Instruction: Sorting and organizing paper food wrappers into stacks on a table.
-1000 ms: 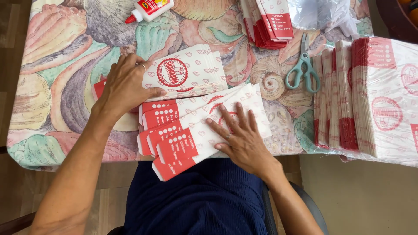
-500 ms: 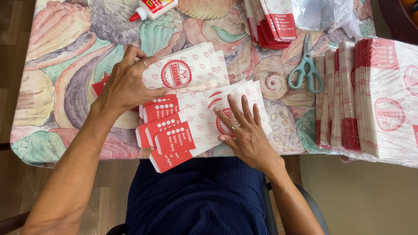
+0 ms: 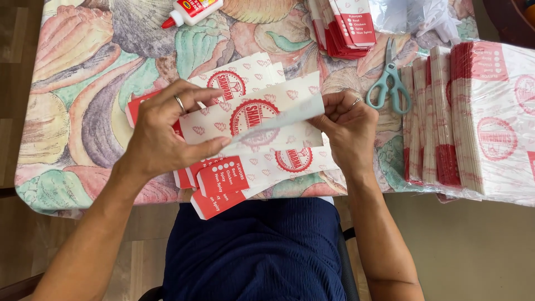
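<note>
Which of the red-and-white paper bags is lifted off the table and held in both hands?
The top paper bag, gripped by the left hand and right hand, with a flap being folded along its length. The other bags lie flat, fanned out beneath it on the table.

Floral tablecloth (image 3: 72, 111) over table; wood floor (image 3: 16, 245) below.

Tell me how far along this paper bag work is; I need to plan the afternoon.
Done, seemingly: a small stack of bags at the table's far edge. In hand: the left hand and right hand hold one sheet above fanned sheets. Left: these, plus a wrapped stack. Glue bottle and scissors lie idle.
</note>
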